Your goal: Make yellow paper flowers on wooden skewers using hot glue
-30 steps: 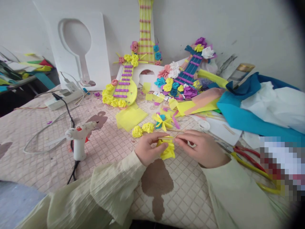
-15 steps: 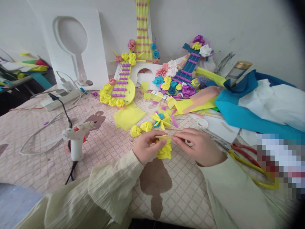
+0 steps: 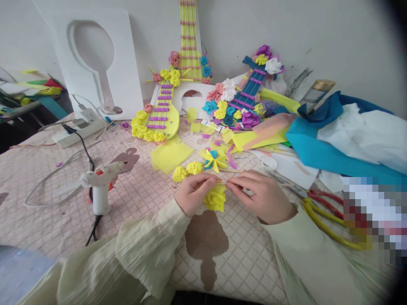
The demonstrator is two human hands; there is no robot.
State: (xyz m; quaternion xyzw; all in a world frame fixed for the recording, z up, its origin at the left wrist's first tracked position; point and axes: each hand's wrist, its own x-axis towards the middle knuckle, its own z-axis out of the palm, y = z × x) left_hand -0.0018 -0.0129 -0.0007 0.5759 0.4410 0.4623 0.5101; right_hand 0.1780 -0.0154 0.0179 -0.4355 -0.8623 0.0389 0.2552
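My left hand [image 3: 193, 192] is closed, thumb against fingers, on the top edge of a piece of crinkled yellow crepe paper [image 3: 215, 199]. The paper hangs below the thumb, above the table. A thin wooden stick lies along that top edge, mostly hidden by my fingers. My right hand [image 3: 259, 195] is closed in a pinch at the stick's right end. Just beyond my left hand lie two yellow paper flowers [image 3: 193, 167] and a yellow folded-paper star [image 3: 215, 161] over a blue piece.
A white glue gun [image 3: 101, 190] stands at left, its cord beside a power strip [image 3: 79, 128]. Scissors [image 3: 330, 222] lie at right. Behind are flower-decorated paper instruments [image 3: 163, 116], a white cut-out board [image 3: 127, 63], yellow sheets [image 3: 171, 154] and blue paper [image 3: 318, 152].
My thumb and fingers have turned over the top edge of the crepe paper, and the stick shows less. Both hands have shifted slightly left in the view.
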